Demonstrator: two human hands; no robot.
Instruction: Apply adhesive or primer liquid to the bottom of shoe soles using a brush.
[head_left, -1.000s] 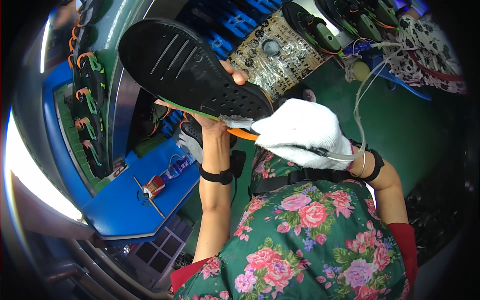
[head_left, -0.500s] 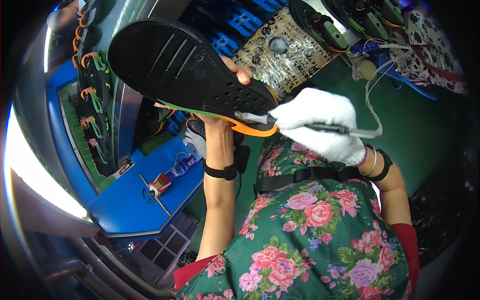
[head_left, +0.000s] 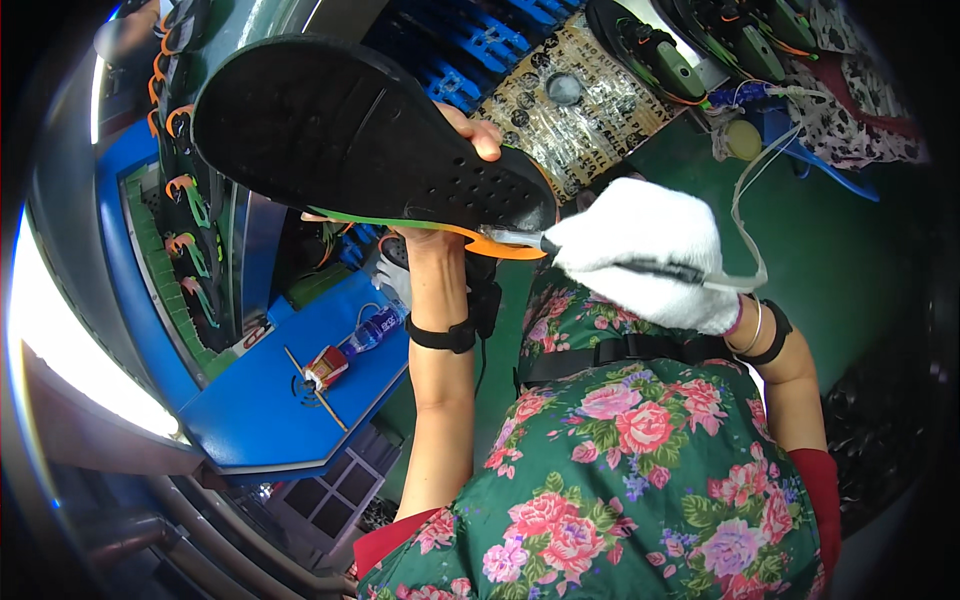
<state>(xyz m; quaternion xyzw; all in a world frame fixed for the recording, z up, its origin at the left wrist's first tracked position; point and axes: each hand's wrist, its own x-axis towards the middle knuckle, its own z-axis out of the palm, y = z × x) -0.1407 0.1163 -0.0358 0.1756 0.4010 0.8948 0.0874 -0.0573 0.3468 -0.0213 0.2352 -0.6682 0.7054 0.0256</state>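
My left hand [head_left: 478,132] grips a black shoe sole [head_left: 290,130] with small holes at the narrower end and a green and orange rim. The fingers wrap over its far edge, and the rest of the hand is hidden beneath. My right hand [head_left: 650,245], in a white knitted glove, is closed on a brush [head_left: 520,238] with a dark handle and a pale tip. A translucent hose [head_left: 745,215] trails from the handle. The brush tip touches the orange rim at the narrow end of the sole, where a wet sheen shows.
Orange-and-green shoe parts [head_left: 188,195] line a rack at the left. A blue table [head_left: 250,420] carries a plastic bottle [head_left: 375,332] and a red packet [head_left: 328,366]. Beyond my hands lies a taped cardboard sheet [head_left: 590,130], with dark shoes [head_left: 660,65] and spotted cloth [head_left: 860,120] further right.
The brush tip has moved from the perforated face down to the orange rim. The sole has tilted slightly and shifted left.
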